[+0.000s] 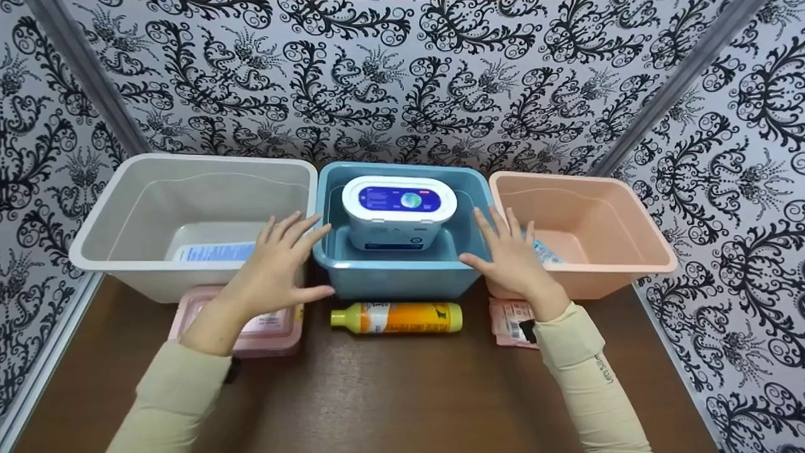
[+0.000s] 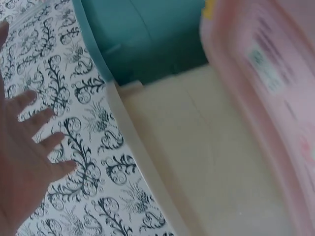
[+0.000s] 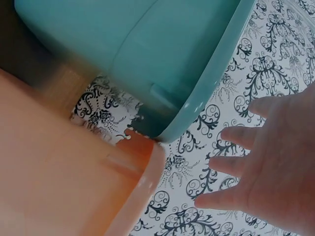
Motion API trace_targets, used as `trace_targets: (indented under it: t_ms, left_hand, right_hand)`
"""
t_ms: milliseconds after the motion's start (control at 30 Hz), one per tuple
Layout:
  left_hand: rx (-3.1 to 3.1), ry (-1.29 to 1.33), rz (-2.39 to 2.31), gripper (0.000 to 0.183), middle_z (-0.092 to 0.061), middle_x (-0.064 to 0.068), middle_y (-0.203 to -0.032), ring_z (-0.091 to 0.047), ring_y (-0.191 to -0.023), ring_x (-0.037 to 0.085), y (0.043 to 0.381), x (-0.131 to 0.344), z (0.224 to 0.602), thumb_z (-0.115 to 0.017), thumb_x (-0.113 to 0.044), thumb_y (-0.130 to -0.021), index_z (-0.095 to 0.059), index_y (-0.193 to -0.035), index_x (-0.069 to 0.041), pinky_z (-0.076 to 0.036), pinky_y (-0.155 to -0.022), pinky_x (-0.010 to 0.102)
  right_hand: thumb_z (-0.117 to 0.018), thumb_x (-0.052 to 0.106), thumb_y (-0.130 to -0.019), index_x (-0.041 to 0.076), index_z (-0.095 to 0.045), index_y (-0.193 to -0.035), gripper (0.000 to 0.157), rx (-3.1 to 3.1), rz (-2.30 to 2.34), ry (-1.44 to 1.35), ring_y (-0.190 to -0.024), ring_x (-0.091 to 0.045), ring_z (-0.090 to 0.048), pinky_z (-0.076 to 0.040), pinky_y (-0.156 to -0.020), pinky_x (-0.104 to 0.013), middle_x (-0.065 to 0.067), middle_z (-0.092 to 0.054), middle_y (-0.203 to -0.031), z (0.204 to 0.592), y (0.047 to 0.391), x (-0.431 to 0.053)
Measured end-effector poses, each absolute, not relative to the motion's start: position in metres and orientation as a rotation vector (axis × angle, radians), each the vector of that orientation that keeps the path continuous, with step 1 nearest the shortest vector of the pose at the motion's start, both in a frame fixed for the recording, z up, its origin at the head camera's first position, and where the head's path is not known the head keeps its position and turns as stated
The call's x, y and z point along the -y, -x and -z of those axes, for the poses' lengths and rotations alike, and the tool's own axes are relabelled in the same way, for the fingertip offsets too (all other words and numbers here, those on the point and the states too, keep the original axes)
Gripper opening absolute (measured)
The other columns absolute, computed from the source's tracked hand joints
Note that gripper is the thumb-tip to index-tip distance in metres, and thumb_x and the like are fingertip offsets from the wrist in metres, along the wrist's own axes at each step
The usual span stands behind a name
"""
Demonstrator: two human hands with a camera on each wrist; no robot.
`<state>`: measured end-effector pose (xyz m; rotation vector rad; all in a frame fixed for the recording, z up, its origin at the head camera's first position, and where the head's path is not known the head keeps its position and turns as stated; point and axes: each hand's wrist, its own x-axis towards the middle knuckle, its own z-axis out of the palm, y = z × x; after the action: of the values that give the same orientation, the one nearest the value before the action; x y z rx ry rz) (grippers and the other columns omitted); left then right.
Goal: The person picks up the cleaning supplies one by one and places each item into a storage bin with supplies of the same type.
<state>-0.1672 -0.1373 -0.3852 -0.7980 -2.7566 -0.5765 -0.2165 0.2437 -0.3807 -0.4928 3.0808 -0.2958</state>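
Both hands hover with fingers spread, one on each side of the blue bin (image 1: 402,283) in the head view. My left hand (image 1: 277,264) hangs over the corner between the grey bin (image 1: 144,277) and the blue one, holding nothing. My right hand (image 1: 509,255), also with nothing in it, is above the edge where the blue bin meets the peach bin (image 1: 604,283). A white oval-lidded tub (image 1: 399,229) with a dark blue label stands upright inside the blue bin. Below the left hand a pink lidded box (image 1: 277,343) lies on the table, partly hidden by the forearm.
A yellow-orange bottle (image 1: 402,318) lies on its side before the blue bin. A pink packet (image 1: 509,321) sits under the right wrist. Inside the grey bin is a blue-and-white pack (image 1: 210,252); a light-blue packet (image 1: 547,253) is in the peach bin. Patterned walls (image 1: 390,75) stand behind.
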Motion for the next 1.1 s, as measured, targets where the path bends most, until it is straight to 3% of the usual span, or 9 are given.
trace_targets:
  t_ms: [167,333,533,800,1100]
  left_hand:
    - [2.590,0.863,0.610,0.087,-0.045,0.014,-0.142,-0.037,-0.131,0.038,0.158,0.155,0.391,-0.075,-0.053,-0.068,-0.045,-0.138,-0.012,-0.025,-0.108,0.059]
    - [2.545,0.830,0.696,0.087,-0.051,0.011,-0.137,-0.043,-0.126,0.033,0.143,0.173,0.397,-0.083,-0.045,-0.061,-0.050,-0.134,-0.012,-0.032,-0.104,0.055]
    - [2.534,0.724,0.770,0.084,-0.056,0.011,-0.130,-0.045,-0.122,0.031,0.124,0.195,0.403,-0.088,-0.034,-0.054,-0.055,-0.128,-0.010,-0.032,-0.102,0.052]
    - [2.377,0.714,0.831,0.081,-0.061,0.012,-0.121,-0.049,-0.115,0.023,0.106,0.220,0.418,-0.090,-0.025,-0.045,-0.062,-0.119,-0.006,-0.016,-0.109,0.012]
    - [2.347,0.519,0.896,0.083,-0.063,0.013,-0.116,-0.040,-0.119,-0.006,0.084,0.254,0.452,-0.091,-0.018,-0.039,-0.064,-0.117,-0.006,-0.021,-0.107,0.008]
  right_hand:
    - [-0.049,0.064,-0.085,0.016,-0.012,-0.151,0.089,-3.087,0.306,0.451,-0.143,-0.044,0.000,0.006,-0.107,-0.069,-0.017,-0.009,-0.157,0.381,0.216,-0.251]
    - [-0.051,0.059,-0.086,0.013,-0.014,-0.151,0.088,-3.095,0.311,0.438,-0.142,-0.046,-0.002,0.006,-0.107,-0.069,-0.020,-0.011,-0.156,0.383,0.215,-0.259]
    - [-0.052,0.055,-0.088,0.010,-0.015,-0.151,0.085,-3.095,0.325,0.409,-0.142,-0.048,-0.002,0.006,-0.107,-0.070,-0.022,-0.011,-0.156,0.384,0.213,-0.268]
    - [-0.051,0.056,-0.088,0.010,-0.014,-0.151,0.086,-3.108,0.334,0.372,-0.141,-0.048,-0.004,0.002,-0.107,-0.070,-0.022,-0.012,-0.155,0.386,0.211,-0.277]
    - [-0.047,0.059,-0.089,0.012,-0.012,-0.151,0.086,-3.128,0.348,0.337,-0.140,-0.050,-0.005,0.002,-0.106,-0.071,-0.022,-0.013,-0.155,0.391,0.209,-0.294]
